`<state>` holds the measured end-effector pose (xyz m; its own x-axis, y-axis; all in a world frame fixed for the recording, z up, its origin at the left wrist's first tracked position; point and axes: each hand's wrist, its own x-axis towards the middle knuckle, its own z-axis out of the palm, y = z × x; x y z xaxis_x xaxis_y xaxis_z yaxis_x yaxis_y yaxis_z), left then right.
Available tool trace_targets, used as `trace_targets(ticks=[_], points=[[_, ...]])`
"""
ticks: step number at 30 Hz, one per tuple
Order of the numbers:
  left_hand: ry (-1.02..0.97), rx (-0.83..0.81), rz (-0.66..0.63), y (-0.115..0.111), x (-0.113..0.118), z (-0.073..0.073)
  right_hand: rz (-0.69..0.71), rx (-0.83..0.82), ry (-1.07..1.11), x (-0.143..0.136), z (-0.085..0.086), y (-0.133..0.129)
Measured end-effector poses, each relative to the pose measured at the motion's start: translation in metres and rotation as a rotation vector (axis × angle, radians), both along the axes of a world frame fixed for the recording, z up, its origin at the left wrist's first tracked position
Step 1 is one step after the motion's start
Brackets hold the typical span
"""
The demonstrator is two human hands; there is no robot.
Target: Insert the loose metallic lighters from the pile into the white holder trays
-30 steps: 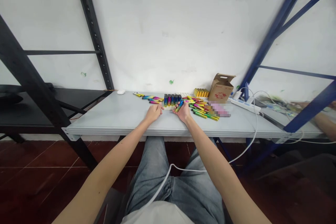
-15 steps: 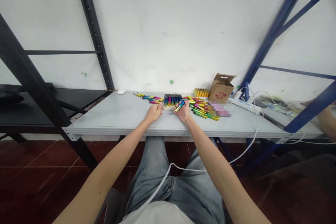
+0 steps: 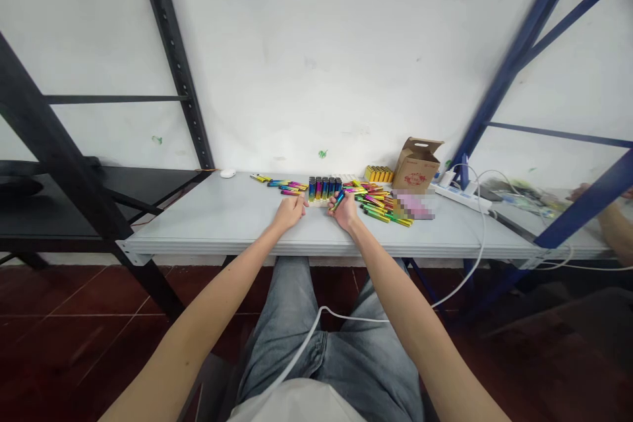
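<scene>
Only got the head view here: my right hand (image 3: 342, 209) is wrapped round a blue-gold tube (image 3: 338, 200), slanted just in front of the standing row (image 3: 325, 188), probably because that angle suits a palm grip. Left hand (image 3: 290, 212) is curled near the row's left end, can't tell if it's holding anything. Loose pile (image 3: 376, 201) sits rightward on the counter (image 3: 212, 217), presumably for short reaches.

White power strip (image 3: 459, 198), blue metal upright (image 3: 503, 79), black perforated post (image 3: 174, 53), red floor (image 3: 64, 343)
</scene>
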<state>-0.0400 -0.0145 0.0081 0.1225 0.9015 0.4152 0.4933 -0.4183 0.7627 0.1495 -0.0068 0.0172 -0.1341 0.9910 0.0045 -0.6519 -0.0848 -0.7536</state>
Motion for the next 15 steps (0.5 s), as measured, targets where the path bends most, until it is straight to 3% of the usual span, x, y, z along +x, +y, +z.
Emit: trace_targets(ticks=[15], points=[[0.02, 0.018, 0.01, 0.0006, 0.0003, -0.0004, -0.006, 0.017, -0.069, -0.0017, 0.0013, -0.0026]])
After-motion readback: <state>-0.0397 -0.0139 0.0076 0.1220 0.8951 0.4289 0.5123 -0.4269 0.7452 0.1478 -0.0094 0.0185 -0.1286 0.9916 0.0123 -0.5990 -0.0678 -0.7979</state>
